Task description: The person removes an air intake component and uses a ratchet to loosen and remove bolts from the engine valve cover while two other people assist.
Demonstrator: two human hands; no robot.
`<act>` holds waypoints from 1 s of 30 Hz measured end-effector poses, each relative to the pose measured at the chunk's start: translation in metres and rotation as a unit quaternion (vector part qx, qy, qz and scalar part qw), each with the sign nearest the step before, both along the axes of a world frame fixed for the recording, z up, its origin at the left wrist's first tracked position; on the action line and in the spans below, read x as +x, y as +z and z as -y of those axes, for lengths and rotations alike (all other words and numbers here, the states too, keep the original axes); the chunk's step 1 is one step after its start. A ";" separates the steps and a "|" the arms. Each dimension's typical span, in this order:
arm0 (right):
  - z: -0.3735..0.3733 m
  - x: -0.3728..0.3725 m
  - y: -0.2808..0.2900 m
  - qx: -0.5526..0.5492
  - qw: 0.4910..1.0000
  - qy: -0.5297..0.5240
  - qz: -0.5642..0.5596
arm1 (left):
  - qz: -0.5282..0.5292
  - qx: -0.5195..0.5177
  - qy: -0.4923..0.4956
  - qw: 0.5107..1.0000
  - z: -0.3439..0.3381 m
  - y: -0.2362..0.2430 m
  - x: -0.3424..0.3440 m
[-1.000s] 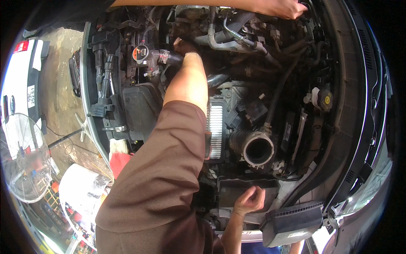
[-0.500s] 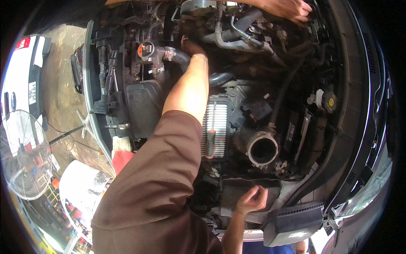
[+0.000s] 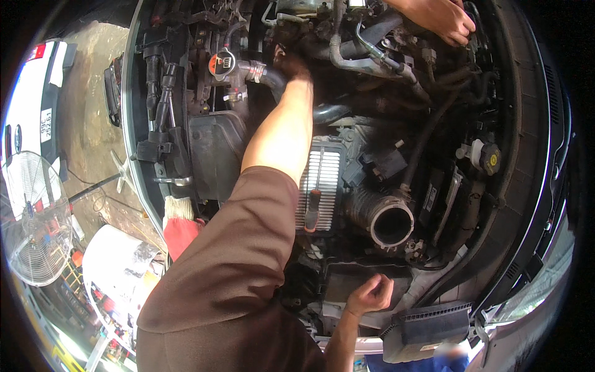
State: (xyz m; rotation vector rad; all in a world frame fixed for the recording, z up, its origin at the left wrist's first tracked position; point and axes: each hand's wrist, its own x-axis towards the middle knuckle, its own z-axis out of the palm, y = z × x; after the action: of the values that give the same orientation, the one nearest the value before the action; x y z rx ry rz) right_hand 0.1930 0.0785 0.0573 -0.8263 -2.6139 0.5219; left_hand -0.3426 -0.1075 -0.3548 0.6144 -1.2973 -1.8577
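Observation:
My left arm, in a brown sleeve, reaches forward into the engine bay. My left hand (image 3: 292, 65) is deep in shadow among the hoses, beside the black radiator hose (image 3: 273, 80); what its fingers do is hard to see. The orange-topped cap (image 3: 221, 63) sits to its left. Close to my body, my right hand (image 3: 373, 292) is curled into a loose fist above a dark box (image 3: 347, 276), with nothing seen in it. Between the hands, a screwdriver (image 3: 313, 211) with a black and orange handle lies on the white pleated air filter (image 3: 327, 177).
A co-worker's hand (image 3: 452, 28) reaches in at the far right. An open round intake duct (image 3: 411, 229) faces up right of the filter. A black plastic cover (image 3: 427, 328) sits at the near right. A red glove (image 3: 180, 232), a fan (image 3: 37, 217) and a white vehicle (image 3: 28, 118) are on the left.
The whole view has shifted slightly, so the engine parts appear a little farther right. My left hand stays among the hoses, and my right hand keeps its loose fist.

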 end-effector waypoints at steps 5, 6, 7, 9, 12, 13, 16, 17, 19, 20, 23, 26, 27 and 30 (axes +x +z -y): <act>-0.001 0.000 0.000 -0.012 1.000 0.002 0.003 | -0.083 0.069 -0.019 0.994 -0.008 0.038 0.009; -0.001 0.000 0.000 -0.013 1.000 0.001 0.005 | -0.018 0.079 -0.027 0.996 -0.009 0.042 0.011; -0.001 0.000 0.001 -0.014 1.000 -0.001 0.008 | -0.008 0.051 -0.019 0.998 -0.008 0.043 0.011; -0.001 0.000 0.001 -0.012 1.000 -0.001 0.013 | 0.013 -0.004 -0.002 1.000 -0.006 0.041 0.011; 0.000 0.000 0.002 -0.001 1.000 0.001 0.017 | -0.018 0.160 -0.044 0.986 -0.001 0.035 0.009; 0.001 0.000 0.002 0.003 1.000 0.001 0.016 | -0.018 0.135 -0.045 0.990 0.000 0.034 0.009; 0.001 -0.002 0.002 -0.002 1.000 -0.002 0.014 | 0.014 0.108 -0.042 0.993 -0.004 0.039 0.011; 0.002 -0.003 0.002 -0.004 1.000 -0.003 0.011 | 0.026 0.092 -0.036 0.995 -0.006 0.042 0.012; 0.002 -0.004 0.002 0.002 1.000 0.001 0.008 | 0.047 0.068 -0.030 0.996 -0.010 0.051 0.014; 0.002 -0.004 0.002 0.002 1.000 0.001 0.004 | 0.057 0.059 -0.027 0.996 -0.011 0.055 0.015; 0.003 -0.005 0.002 0.005 1.000 0.006 -0.007 | 0.076 0.040 -0.022 0.996 -0.013 0.065 0.015; 0.003 -0.003 0.001 -0.017 1.000 -0.002 -0.004 | 0.092 0.022 -0.017 0.995 -0.013 0.069 0.016; 0.002 -0.003 0.001 -0.013 1.000 0.000 0.000 | 0.096 0.017 -0.016 0.995 -0.013 0.070 0.016; 0.001 -0.001 0.001 -0.010 1.000 0.007 0.007 | 0.108 0.005 -0.012 0.994 -0.012 0.073 0.017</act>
State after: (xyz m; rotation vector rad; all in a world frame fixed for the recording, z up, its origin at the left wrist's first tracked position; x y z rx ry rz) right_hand 0.1919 0.0774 0.0583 -0.8220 -2.6330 0.5476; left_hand -0.3254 -0.0953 -0.2821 0.8288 -1.4391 -1.8576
